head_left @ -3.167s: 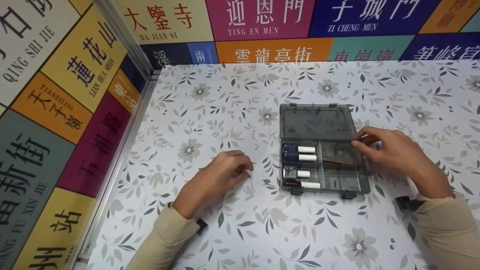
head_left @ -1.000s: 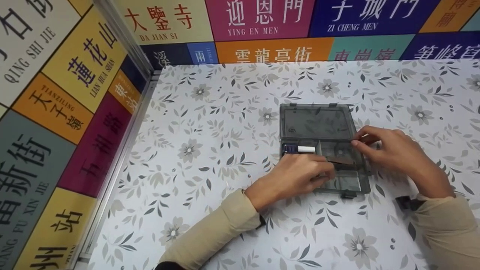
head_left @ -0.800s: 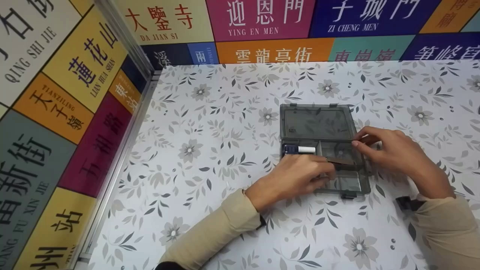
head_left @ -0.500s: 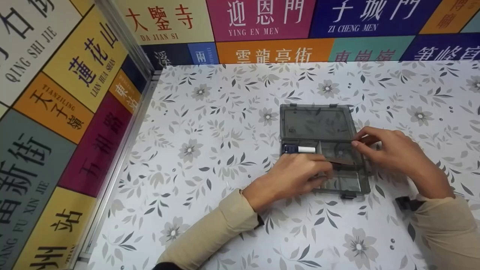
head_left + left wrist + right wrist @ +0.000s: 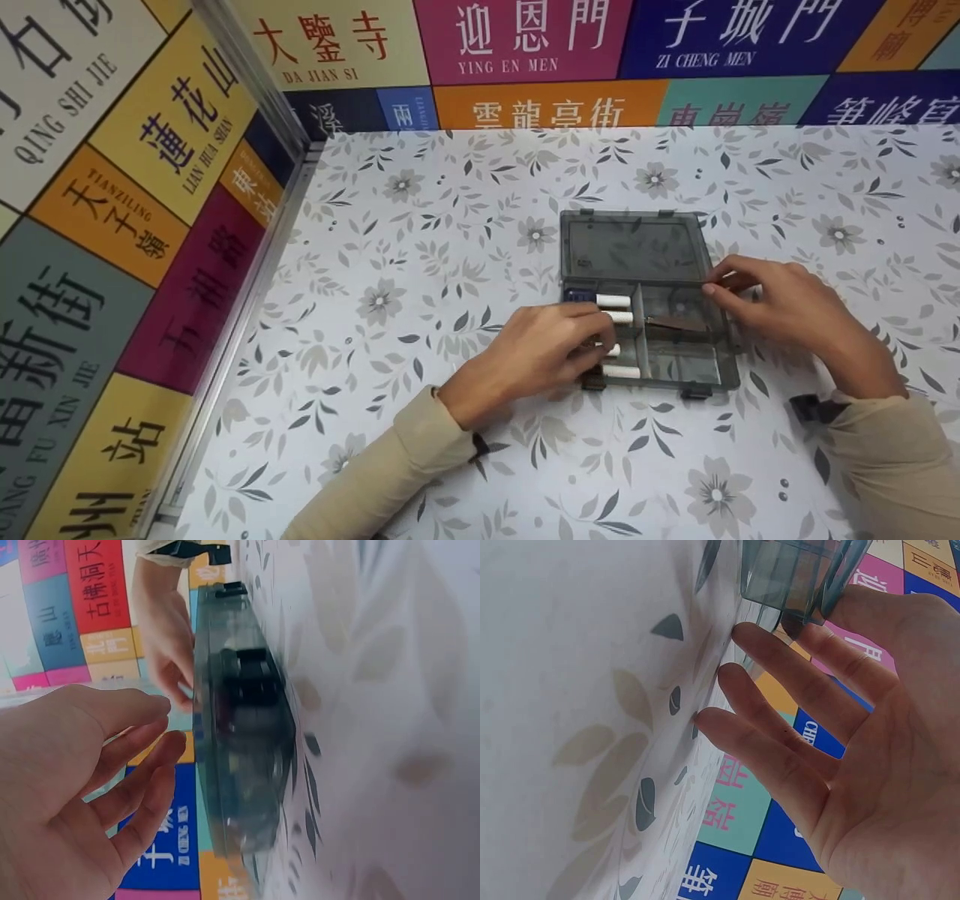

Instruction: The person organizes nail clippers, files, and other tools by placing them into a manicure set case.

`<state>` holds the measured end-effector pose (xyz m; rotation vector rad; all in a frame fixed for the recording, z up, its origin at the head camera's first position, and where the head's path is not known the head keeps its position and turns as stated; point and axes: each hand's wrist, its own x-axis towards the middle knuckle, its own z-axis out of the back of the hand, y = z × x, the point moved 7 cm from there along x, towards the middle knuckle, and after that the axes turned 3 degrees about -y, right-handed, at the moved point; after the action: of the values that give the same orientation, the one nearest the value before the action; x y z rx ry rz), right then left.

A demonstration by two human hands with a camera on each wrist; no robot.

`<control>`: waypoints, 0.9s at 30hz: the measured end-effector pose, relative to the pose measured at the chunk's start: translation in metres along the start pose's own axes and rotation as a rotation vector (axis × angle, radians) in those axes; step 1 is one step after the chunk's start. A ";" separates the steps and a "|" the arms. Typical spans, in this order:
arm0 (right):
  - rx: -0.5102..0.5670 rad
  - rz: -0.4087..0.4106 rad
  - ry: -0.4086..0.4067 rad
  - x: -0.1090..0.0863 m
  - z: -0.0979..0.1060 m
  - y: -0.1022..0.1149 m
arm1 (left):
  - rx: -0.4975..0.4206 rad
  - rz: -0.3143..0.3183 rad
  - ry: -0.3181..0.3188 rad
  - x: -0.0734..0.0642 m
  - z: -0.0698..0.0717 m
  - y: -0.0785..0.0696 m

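Note:
A grey see-through plastic box lies on the table with its lid folded back. Several nail polish bottles with white caps lie on their sides in its left compartment. My left hand is over that compartment's left edge and covers part of the bottles. In the left wrist view this hand's fingers are loosely bent and hold nothing, beside the box. My right hand pinches the box's right edge near the hinge with thumb and forefinger; its other fingers extend apart in the right wrist view.
A slim brown item with a metallic end lies in the box's right-hand section, behind a divider. The table has a white leaf-and-flower cover. Colourful lettered panels stand behind it and to the left.
My left hand went from the left of the box to over its bottles, and has now drawn back left, uncovering several white caps and the brown item. The right hand stays at the box edge.

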<state>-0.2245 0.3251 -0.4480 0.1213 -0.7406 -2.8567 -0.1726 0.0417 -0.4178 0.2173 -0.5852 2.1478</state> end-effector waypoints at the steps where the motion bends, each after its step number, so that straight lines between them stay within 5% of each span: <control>1: -0.003 0.000 0.001 0.000 0.000 0.000 | -0.002 0.003 -0.011 -0.003 0.003 0.003; 19: 0.018 0.008 0.001 0.001 -0.001 0.000 | -0.111 0.160 -0.066 -0.041 0.040 0.045; 27: 0.012 0.010 -0.003 0.001 0.000 -0.001 | -0.135 0.214 0.006 -0.059 0.047 0.063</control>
<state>-0.2257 0.3255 -0.4487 0.1150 -0.7564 -2.8435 -0.1899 -0.0550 -0.4190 0.0770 -0.7770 2.3017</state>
